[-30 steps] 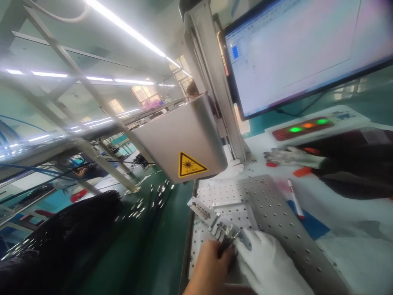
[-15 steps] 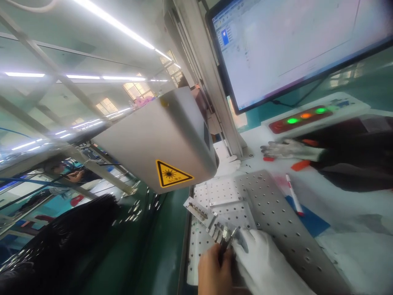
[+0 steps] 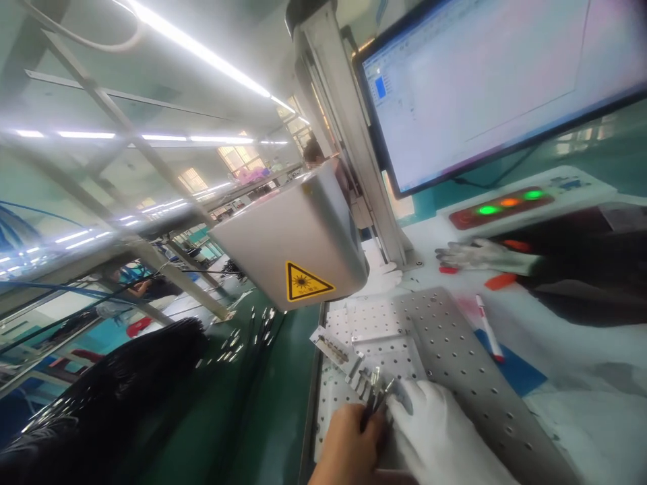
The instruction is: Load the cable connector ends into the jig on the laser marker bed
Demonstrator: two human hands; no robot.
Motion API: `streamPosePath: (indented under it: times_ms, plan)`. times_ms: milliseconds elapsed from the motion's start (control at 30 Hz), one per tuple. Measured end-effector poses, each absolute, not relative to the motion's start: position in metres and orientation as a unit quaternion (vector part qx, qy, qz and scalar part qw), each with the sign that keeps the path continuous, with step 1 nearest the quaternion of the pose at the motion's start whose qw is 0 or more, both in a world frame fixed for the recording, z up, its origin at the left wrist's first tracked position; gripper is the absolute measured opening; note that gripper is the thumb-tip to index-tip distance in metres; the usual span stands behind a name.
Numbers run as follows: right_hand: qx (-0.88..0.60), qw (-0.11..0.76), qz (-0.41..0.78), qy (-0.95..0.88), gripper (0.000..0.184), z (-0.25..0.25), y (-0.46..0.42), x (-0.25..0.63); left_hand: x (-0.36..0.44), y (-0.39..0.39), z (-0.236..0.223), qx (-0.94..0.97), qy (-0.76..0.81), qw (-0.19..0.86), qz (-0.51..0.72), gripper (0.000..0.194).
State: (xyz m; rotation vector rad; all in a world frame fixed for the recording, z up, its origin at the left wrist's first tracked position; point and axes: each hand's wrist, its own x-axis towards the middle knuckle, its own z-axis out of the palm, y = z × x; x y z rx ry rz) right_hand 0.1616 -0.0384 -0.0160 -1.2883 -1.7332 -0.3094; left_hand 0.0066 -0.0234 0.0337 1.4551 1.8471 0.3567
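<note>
Our bare left hand (image 3: 348, 444) and gloved right hand (image 3: 437, 438) pinch a bunch of plugs (image 3: 375, 391) together, fingers closed on them, over the plate's (image 3: 455, 350) near left corner, beside the fixture (image 3: 334, 348). A pen (image 3: 488, 327) lies at the plate's right edge.

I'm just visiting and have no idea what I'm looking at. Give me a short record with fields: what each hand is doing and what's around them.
left hand: bare, pinching thin dark cable ends with metal plugs
right hand: white glove, fingertips at the same plugs
surface: perforated metal plate with a small fixture
above: grey laser head with a yellow warning sign
behind: monitor, switched on; button panel with green and orange lights
right: red-capped pen, spare glove
left: black cable bundle on a green belt
</note>
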Motion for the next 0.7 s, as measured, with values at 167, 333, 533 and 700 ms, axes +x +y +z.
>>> streamPosePath:
  times_ms: [167,333,533,700]
  plan:
    - [-0.515,0.394,-0.108,-0.754,0.022,-0.019,-0.044,0.162,0.019,-0.025,0.044,0.579,0.745,0.322,0.082,0.032]
    - [-0.521,0.411,-0.076,-0.744,0.021,-0.033,-0.041,0.160,0.034,-0.028,0.053,0.574,0.750,0.323,0.069,0.037]
    - [-0.497,0.431,-0.079,-0.749,0.022,-0.030,-0.042,0.166,0.022,-0.030,0.048,0.572,0.719,0.365,0.153,0.031]
    - [-0.501,0.423,-0.108,-0.748,0.024,-0.032,-0.041,0.166,0.013,-0.033,0.056,0.603,0.706,0.331,0.172,0.032]
